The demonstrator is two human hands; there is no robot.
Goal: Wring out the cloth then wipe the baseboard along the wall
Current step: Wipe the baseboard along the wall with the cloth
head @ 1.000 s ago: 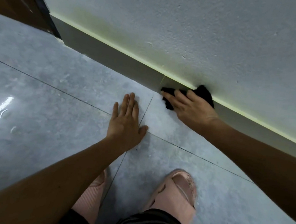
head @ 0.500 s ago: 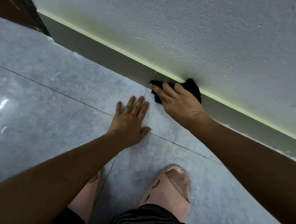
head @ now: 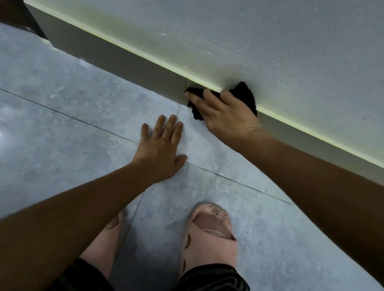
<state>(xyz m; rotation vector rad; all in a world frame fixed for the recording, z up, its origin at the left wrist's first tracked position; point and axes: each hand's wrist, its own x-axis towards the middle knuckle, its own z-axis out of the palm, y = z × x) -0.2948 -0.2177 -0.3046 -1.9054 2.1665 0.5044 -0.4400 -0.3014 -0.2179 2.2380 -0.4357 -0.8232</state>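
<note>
While pressing cloth [head: 245,96] (black), right hand [head: 226,118] flattens.

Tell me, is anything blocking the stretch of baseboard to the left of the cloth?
Nothing visible does. The right hand presses the black cloth on the grey baseboard, which runs bare leftward to the dark door frame. The left hand rests flat on the floor, clear of it.

We see black cloth [head: 245,96], grey baseboard [head: 124,61], mottled grey floor tiles [head: 51,89], pink slippers [head: 210,238], striped dark shorts [head: 210,288].
</note>
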